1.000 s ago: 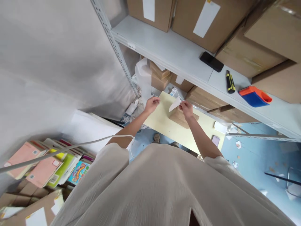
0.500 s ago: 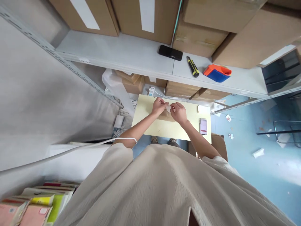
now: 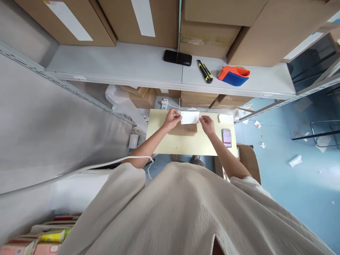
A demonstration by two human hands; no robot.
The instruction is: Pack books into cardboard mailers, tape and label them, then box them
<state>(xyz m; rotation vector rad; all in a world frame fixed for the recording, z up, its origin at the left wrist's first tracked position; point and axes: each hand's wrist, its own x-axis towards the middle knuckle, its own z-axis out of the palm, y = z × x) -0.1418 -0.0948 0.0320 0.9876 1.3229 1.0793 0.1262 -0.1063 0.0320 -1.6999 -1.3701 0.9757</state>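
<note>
Taking the small brown carton (image 3: 183,131) as the clock's centre, it sits on the pale yellow surface (image 3: 164,144), its contents hidden from view. A white label (image 3: 190,117) is held up at its 12 o'clock edge, overlapping it in the view; whether the two touch, I cannot tell. The hands are apart: the left hand (image 3: 173,118) pinches the label's 9 o'clock edge, and the right hand (image 3: 207,124) has its fingertips at the 3 o'clock edge, though whether they grip it is unclear.

Larger cartons (image 3: 138,21) line the upper shelf (image 3: 111,60) from 10 to 2 o'clock, contents unseen, several bearing long white labels with no readable print. More boxes (image 3: 198,99) stand on the shelf below, at 10 to 2 o'clock. An open brown box (image 3: 248,161) stands at 4 o'clock beside the surface; its contents cannot be made out.

At 3 o'clock lies a phone (image 3: 226,139), its lit screen showing a red bar and text too small to read; just beyond it are more white labels (image 3: 225,119). A strip (image 3: 80,78) on the upper shelf's edge, at 10 o'clock, carries illegible dark marks.
</note>
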